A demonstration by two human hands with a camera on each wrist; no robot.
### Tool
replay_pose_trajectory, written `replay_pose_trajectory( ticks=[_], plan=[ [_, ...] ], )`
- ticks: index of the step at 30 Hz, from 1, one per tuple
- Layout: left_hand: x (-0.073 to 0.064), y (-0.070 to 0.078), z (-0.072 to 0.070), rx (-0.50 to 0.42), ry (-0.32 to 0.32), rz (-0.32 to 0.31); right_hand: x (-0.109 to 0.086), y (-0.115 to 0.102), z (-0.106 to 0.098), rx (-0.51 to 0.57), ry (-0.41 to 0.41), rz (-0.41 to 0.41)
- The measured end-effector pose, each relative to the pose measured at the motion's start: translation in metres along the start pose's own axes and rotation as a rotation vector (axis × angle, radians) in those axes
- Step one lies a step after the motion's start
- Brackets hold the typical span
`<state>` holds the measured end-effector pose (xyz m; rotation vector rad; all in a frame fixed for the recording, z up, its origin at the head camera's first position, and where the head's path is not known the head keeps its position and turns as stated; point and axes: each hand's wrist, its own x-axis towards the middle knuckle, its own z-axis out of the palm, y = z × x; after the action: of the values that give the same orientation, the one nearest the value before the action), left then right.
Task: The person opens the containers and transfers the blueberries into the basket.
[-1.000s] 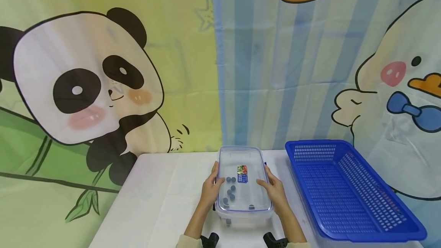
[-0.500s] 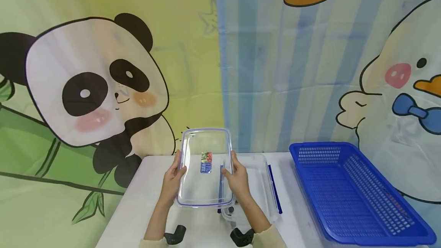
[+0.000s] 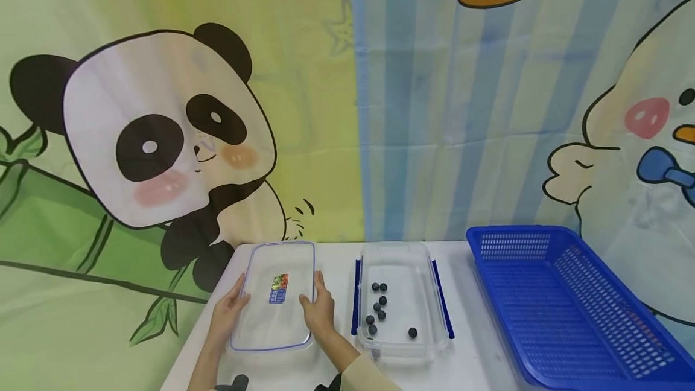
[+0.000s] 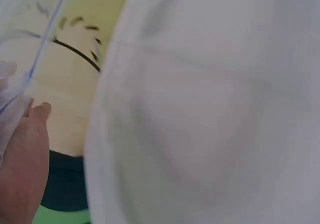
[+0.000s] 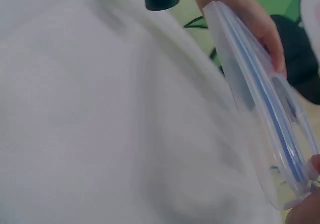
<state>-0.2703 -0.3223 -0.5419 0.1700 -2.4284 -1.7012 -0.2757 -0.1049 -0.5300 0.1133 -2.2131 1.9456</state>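
Note:
Both hands hold a clear plastic lid [image 3: 260, 318] with a blue seal line and a fruit label, over the left of the table. My left hand [image 3: 225, 318] grips its left edge, thumb on top. On the opposite edge, my right hand [image 3: 320, 309] grips likewise. In the right wrist view the lid [image 5: 255, 83] is seen edge-on above the white cloth. To the right stands the uncovered clear food container [image 3: 402, 276], its blue side clips [image 3: 442, 300] folded outward. Several dark round berries [image 3: 382, 300], like blueberries, lie scattered inside it.
A blue perforated plastic basket [image 3: 564, 312] stands at the right of the table. The white-covered table [image 3: 331, 258] ends at a curtain [image 3: 412, 137] printed with cartoon animals.
The lid has come off the container and been carried left and then lowered, held in both hands throughout. The container and its berries now show uncovered. The head view has shifted slightly.

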Motion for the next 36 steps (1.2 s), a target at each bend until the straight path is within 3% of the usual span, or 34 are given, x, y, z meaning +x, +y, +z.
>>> replay_pose_trajectory(
  ticks=[6, 10, 16, 21, 28, 36],
  plan=[
    [0.009, -0.041, 0.017, 0.0, 0.009, 0.029, -0.003, 0.04, 0.005, -0.06, 0.023, -0.005],
    [0.008, -0.056, 0.022, 0.038, 0.007, 0.053, -0.008, 0.055, 0.008, -0.117, -0.02, -0.015],
    [0.008, -0.053, 0.016, 0.142, -0.001, 0.177, -0.005, 0.054, 0.014, -0.156, -0.033, -0.046],
    [0.011, -0.049, 0.01, 0.186, -0.025, 0.136, -0.004, 0.049, 0.017, -0.173, -0.05, -0.038],
    [0.012, -0.055, 0.008, 0.22, -0.042, 0.123, -0.003, 0.048, 0.018, -0.189, -0.064, -0.03],
    [0.009, -0.051, 0.008, 0.285, -0.031, 0.154, -0.005, 0.048, 0.02, -0.235, -0.072, -0.049]
  ],
)
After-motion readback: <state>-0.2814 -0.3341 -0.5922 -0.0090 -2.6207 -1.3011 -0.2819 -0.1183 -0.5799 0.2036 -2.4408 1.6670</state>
